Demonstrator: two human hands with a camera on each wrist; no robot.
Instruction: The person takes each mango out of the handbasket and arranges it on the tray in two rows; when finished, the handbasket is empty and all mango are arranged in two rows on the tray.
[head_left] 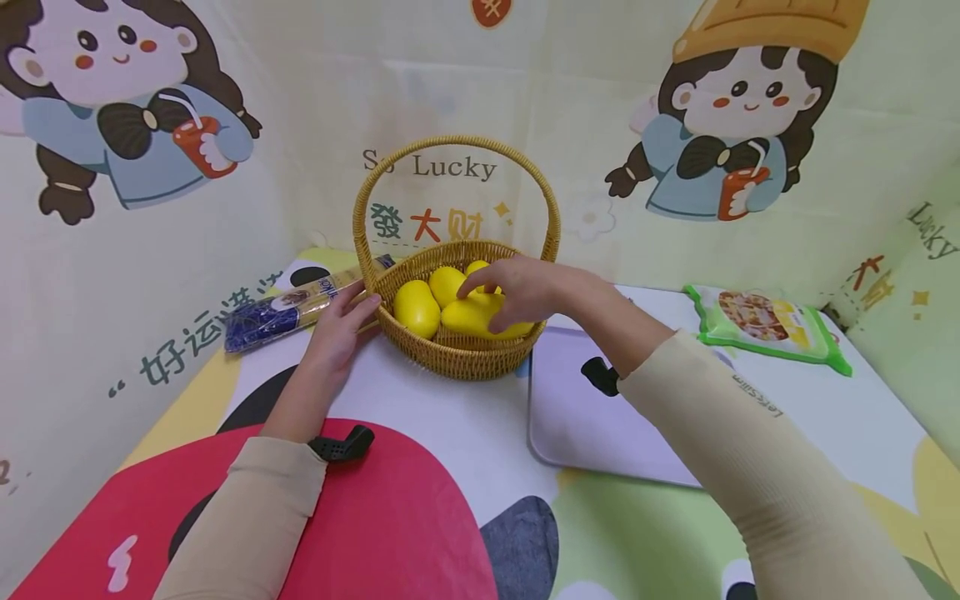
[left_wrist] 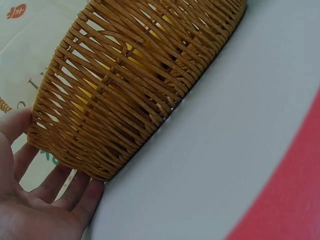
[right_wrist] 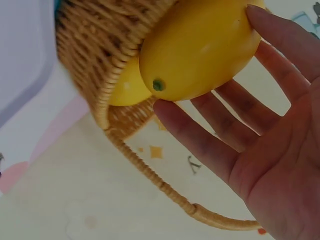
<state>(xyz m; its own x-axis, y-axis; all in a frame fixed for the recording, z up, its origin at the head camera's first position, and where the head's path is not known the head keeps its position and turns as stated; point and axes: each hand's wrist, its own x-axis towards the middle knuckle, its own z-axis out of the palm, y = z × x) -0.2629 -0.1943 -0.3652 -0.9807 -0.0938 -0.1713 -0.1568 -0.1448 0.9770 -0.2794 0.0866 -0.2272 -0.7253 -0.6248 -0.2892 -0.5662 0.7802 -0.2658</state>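
A round wicker basket (head_left: 468, 364) with a tall hooped handle stands upright on the table, holding several yellow mangoes (head_left: 417, 309). Over its right side, my right hand (head_left: 525, 292) grips the long mango (head_left: 468, 317) lying at the front. In the right wrist view, thumb and fingers spread around this mango (right_wrist: 200, 50), which has a small green stem end; another mango (right_wrist: 131, 87) sits behind it. My left hand (head_left: 333, 333) rests on the basket's left side. Its nearly straight fingers touch the woven wall (left_wrist: 130, 85) in the left wrist view.
Left of the basket lies a long blue-and-yellow plastic packet (head_left: 281, 312). A lavender tray (head_left: 592, 425) lies flat at right, partly under my right forearm. A green food bag (head_left: 765, 327) rests farther right. Printed cloth walls (head_left: 570, 50) rise behind and beside the table.
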